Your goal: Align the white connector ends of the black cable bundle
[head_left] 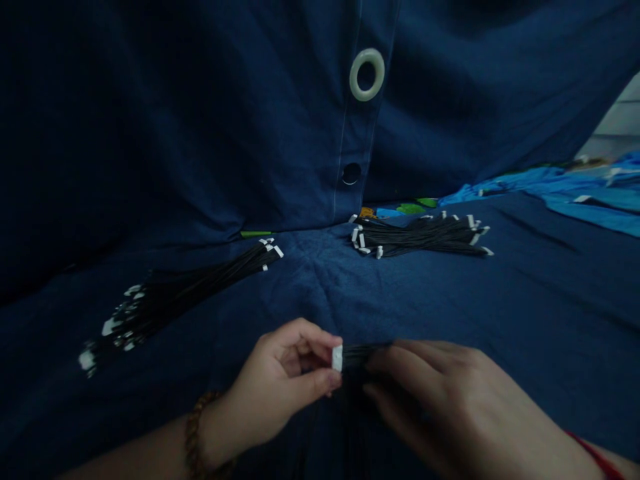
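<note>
Between thumb and fingertips, my left hand (295, 367) pinches a small white connector (337, 359). Thin black wires (356, 353) run from this connector to the right. My right hand (450, 387), slightly blurred, has its curled fingers on those wires, close beside the connector. Its palm side is hidden. More dark strands hang faintly below the two hands. Beyond my left hand lies a bundle of black cables (195, 287) with white ends. Another bundle of black cables (420, 235), also white-tipped, rests beyond my right hand.
Dark blue cloth (310, 287) covers the surface. At the back a blue curtain (225, 113) with a pale ring eyelet (367, 75) hangs down onto it. Bright blue fabric (565, 190) with a few white-ended pieces lies at the far right.
</note>
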`<state>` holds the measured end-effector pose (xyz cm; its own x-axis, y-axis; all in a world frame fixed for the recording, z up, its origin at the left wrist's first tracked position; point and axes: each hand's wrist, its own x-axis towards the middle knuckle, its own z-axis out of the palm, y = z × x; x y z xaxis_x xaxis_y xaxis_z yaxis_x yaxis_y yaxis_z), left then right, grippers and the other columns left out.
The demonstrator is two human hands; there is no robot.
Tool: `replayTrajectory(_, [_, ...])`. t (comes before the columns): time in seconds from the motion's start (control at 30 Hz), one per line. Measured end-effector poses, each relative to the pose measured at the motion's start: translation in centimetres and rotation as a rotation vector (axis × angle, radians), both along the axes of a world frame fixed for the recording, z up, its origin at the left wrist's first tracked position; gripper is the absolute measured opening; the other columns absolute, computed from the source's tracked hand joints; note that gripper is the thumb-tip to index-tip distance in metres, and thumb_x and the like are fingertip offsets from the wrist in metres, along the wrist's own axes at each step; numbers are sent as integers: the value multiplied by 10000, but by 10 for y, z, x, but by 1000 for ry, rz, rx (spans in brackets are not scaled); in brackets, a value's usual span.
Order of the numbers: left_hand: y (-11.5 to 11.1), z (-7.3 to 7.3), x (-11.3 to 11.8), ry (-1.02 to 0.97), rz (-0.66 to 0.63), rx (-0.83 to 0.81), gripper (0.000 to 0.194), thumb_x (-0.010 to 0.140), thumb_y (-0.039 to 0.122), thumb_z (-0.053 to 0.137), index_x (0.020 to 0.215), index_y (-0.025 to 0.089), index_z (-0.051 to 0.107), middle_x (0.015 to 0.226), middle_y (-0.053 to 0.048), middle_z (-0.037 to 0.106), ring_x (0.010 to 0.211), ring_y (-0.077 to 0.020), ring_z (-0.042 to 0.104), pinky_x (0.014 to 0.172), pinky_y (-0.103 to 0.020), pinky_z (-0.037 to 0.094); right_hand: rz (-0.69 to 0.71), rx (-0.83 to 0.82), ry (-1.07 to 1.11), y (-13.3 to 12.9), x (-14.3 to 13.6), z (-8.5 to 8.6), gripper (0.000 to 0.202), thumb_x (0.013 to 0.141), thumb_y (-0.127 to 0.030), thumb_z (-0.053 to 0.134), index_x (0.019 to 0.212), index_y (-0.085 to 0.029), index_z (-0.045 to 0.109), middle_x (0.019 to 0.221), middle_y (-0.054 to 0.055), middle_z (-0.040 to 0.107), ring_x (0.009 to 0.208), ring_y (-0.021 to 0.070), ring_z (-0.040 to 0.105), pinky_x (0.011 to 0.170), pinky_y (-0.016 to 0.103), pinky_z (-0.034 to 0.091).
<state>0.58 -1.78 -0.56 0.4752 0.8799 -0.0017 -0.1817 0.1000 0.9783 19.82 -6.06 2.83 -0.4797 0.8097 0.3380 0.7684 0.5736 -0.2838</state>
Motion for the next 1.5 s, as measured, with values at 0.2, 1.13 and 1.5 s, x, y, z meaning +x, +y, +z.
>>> replayTrajectory(0.2, [-2,1,2,12,-3,-8,230,635,42,668,804,186,607,705,31,614,637,-65,567,571,-163,474,48,63,75,-1,-12,-10,115,833,-133,463,762,-172,545,674,0,559,574,129,503,540,249,365])
replayTrajectory(1.13, [-3,-2,3,133,-11,-32,230,636,36,643,814,168,579,703,23,608,633,-89,569,571,-202,461,194,205,-87,5,-8,-9,248,863,-107,314,847,-127,561,700,35,555,579,153,452,544,293,329])
replayTrajectory(1.5, [8,-5,5,90,17,-37,273,671,122,643,919,161,534,768,0,584,691,-102,559,622,-222,440,126,-166,335,32,0,-11,210,780,-210,510,952,-102,562,924,110,582,842,200,520,729,334,409])
